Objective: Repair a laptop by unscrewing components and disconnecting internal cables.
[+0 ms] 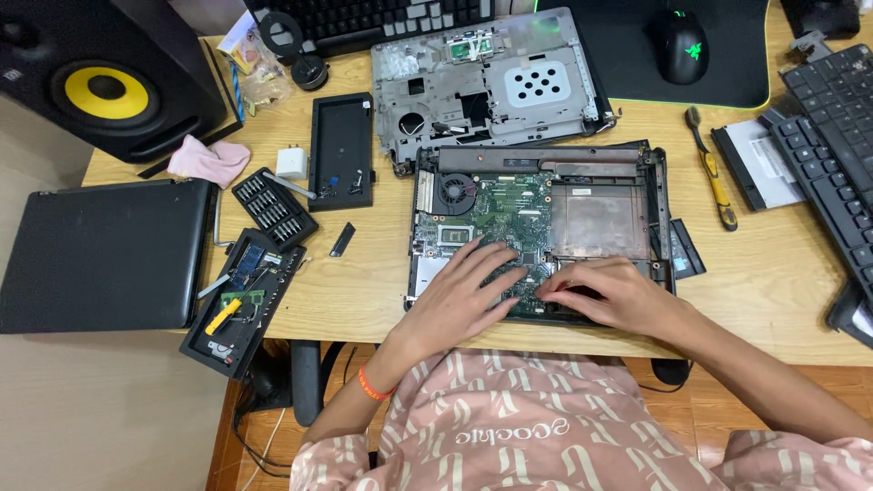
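Both hands lie flat and unclenched, grasping nothing — left hand (464,295) and right hand (605,293) press fingertips on the green motherboard (509,214) in the opened laptop base (659,195), near desk edge; board looks thin, fragile — better held by its edges.

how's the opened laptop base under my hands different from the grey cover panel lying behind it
The laptop base is dark and still carries its green circuit board and fan; the grey cover panel is a pale, bare shell with cut-outs. Both hands, left and right, rest on the base; the panel lies untouched. Both lie flat on the wooden desk.
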